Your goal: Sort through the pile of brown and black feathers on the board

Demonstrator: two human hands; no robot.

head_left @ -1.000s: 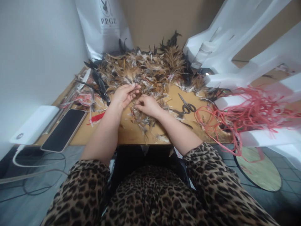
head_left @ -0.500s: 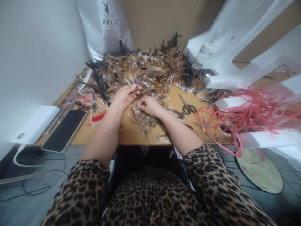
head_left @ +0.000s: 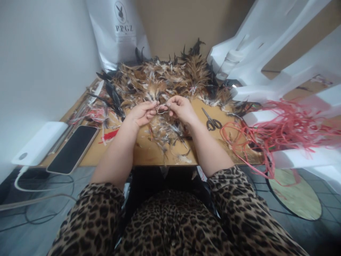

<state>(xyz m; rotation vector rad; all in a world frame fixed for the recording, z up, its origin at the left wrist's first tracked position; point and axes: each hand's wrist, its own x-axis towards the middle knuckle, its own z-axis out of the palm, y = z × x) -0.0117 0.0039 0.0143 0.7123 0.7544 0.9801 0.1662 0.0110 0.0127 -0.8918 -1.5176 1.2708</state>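
Fingertips of my left hand (head_left: 144, 113) are pinched at the base of a small brown feather bunch (head_left: 153, 89), which fans up beyond them against the pile. A thin white thread (head_left: 160, 111) curves in a small loop between my hands. Its right end is pinched by my right hand (head_left: 181, 109), closed at thumb and forefinger. Loose brown and grey feathers (head_left: 170, 133) lie on the table below both hands. Behind them spreads a large pile of brown feathers (head_left: 170, 76).
Black-handled scissors (head_left: 211, 120) lie right of my right hand, with tangled pink ribbon (head_left: 290, 124) farther right. At left are a phone (head_left: 73, 149), a white power bank (head_left: 41, 142) with a cable, and a red strip (head_left: 110, 134). A white bag (head_left: 122, 42) stands behind.
My right hand has moved up and to the right from the loose feathers, and the white thread loop now shows between the hands. My left hand stays nearly in place.
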